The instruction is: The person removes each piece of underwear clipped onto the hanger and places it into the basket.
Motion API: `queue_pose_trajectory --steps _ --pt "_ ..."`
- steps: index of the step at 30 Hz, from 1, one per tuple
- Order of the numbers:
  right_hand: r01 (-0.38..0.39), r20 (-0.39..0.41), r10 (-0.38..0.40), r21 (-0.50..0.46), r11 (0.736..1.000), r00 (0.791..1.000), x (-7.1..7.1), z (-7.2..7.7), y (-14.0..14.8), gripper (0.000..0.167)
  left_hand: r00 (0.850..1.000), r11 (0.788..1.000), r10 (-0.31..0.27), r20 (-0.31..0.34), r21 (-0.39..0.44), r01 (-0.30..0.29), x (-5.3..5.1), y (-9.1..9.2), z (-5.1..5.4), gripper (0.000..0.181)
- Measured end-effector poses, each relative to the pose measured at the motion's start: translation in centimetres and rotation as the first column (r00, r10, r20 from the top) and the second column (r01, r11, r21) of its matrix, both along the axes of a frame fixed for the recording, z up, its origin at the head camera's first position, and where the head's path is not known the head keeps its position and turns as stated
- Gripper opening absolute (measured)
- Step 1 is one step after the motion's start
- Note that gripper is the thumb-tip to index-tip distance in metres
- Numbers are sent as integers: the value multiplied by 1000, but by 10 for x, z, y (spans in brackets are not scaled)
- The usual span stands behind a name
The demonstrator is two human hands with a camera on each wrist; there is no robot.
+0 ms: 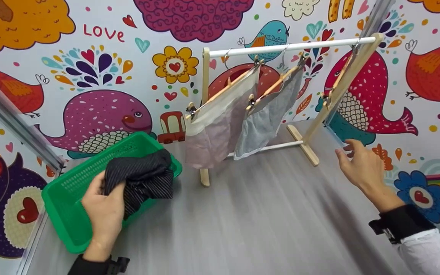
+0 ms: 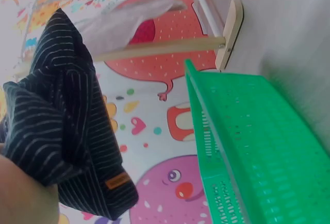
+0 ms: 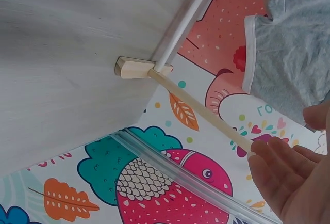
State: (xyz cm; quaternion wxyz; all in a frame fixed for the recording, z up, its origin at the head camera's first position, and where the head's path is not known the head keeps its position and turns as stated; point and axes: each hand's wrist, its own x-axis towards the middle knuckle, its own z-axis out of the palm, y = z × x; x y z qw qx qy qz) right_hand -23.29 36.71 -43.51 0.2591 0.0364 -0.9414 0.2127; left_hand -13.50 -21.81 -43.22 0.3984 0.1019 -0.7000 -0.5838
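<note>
My left hand [image 1: 104, 210] grips a bunched black cloth with thin white stripes [image 1: 139, 177], held over the green basket [image 1: 65, 238]. A small orange tag [image 2: 118, 180] shows on the striped cloth in the left wrist view. My right hand [image 1: 362, 168] hovers to the right of the small clothes rack [image 1: 311, 118], fingers loosely bent and holding nothing. On the rack's white rod [image 1: 296, 46] hang a pinkish-white cloth [image 1: 220, 133] and a grey cloth [image 1: 267, 120], each clipped to a wooden hanger. A third wooden hanger [image 1: 340, 82] hangs bare at the right end.
The rack and basket stand on a grey wood-grain table [image 1: 250, 221]. Behind them rises a wall with cartoon animals [image 1: 105, 118]. The rack's wooden foot [image 1: 303, 145] juts forward at the right. A metal frame post [image 1: 13, 118] slants along the left.
</note>
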Motion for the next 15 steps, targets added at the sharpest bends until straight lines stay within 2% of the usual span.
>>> queue_pose_trajectory --steps 2,5,12,15 --pt "-5 3 5 0 1000 1000 0 0 0 41 1000 995 -17 11 94 16 -6 -4 2 22" --pt "-13 3 13 0 1000 1000 1 0 -1 40 999 977 -48 15 207 44 -15 -11 3 23" --pt "-30 11 30 1 1000 999 4 -2 -1 40 996 955 -88 33 287 75 -31 -24 -3 35" --pt "-33 21 33 0 999 999 5 -3 -2 40 992 950 -103 70 303 77 -37 -29 -6 44"
